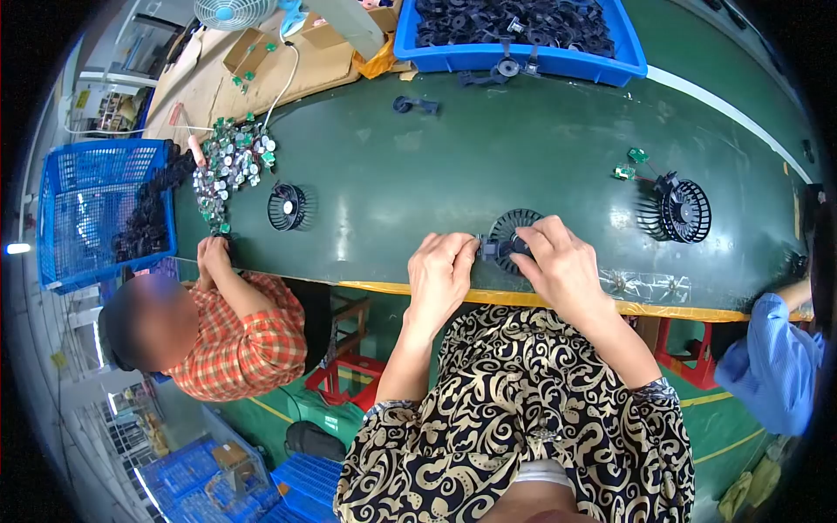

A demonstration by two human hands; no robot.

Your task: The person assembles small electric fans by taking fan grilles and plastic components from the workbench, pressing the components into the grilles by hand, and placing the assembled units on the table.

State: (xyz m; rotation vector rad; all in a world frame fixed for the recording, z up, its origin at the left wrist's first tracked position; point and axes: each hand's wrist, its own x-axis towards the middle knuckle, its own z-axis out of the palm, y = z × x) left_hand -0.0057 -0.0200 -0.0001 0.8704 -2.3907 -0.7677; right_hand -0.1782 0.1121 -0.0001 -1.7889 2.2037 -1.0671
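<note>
Tabletop (375, 166), floor (715, 52) — green | blue tub (580, 70) beyond | left fingers (446, 250), right fingers (549, 234) — grasping black fan (505, 233)

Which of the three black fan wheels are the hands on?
The middle fan wheel: left hand at its bracket, right hand on it. No hand touches the left wheel or right wheel.

the table (357, 174) is seen from head height above its near side, facing forward and steeply down, in one close, very wide view.
</note>
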